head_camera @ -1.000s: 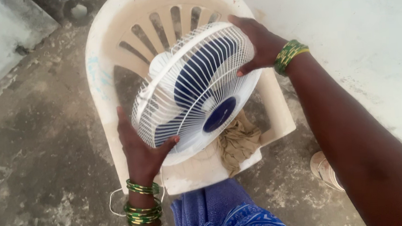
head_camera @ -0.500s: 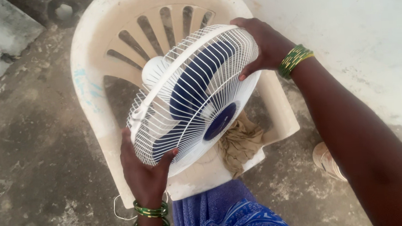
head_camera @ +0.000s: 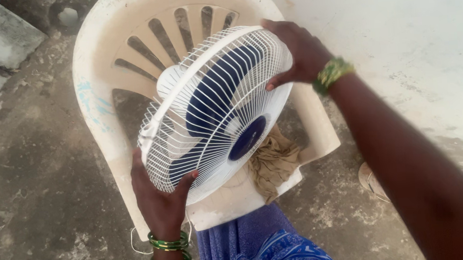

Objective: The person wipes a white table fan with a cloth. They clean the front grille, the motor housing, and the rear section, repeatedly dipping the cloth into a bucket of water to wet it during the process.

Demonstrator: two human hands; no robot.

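Note:
A round fan head [head_camera: 214, 112] with a white wire guard and dark blue blades is held tilted above a cream plastic chair [head_camera: 100, 84]. My left hand [head_camera: 161, 201] grips the guard's lower left rim, thumb over the front wires. My right hand [head_camera: 299, 53] holds the upper right rim. Both wrists wear green bangles. The fan's white motor housing shows behind the guard, near the chair back. A blue hub sits at the guard's centre.
A crumpled tan cloth [head_camera: 273, 162] lies on the chair seat under the fan. Blue patterned fabric [head_camera: 265, 245] of my clothing is at the bottom. A white wall [head_camera: 408, 39] stands to the right; rough concrete floor [head_camera: 30, 174] lies to the left.
The fan has tipped a little more on edge, its lower rim nearer the seat. Both hands keep their grip on the guard.

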